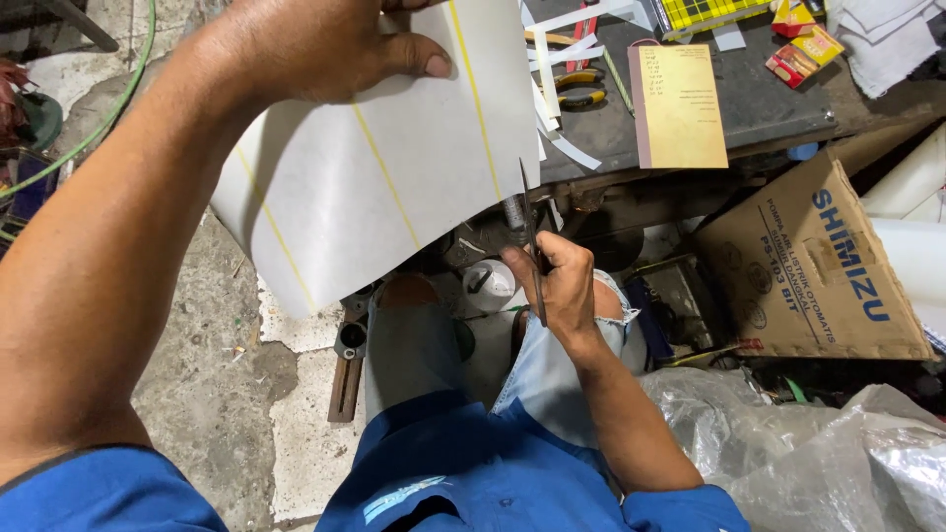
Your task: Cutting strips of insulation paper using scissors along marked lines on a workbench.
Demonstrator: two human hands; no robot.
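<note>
Cluttered dark counter (pixel 749 99) ahead, cracked floor below — your left hand (pixel 315 44) pinches the grey sheet (pixel 394 167) with yellow lines, held up at its top edge. Your right hand (pixel 557 286) is clamped on the scissors (pixel 532 246), blades at the sheet's lower right edge — keep the sheet taut and track the line.

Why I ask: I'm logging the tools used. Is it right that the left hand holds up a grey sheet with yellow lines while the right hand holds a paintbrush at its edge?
Not quite. The head view shows the right hand holding scissors, not a paintbrush, at the sheet's edge. The left hand does hold up the grey sheet with yellow lines.
</note>
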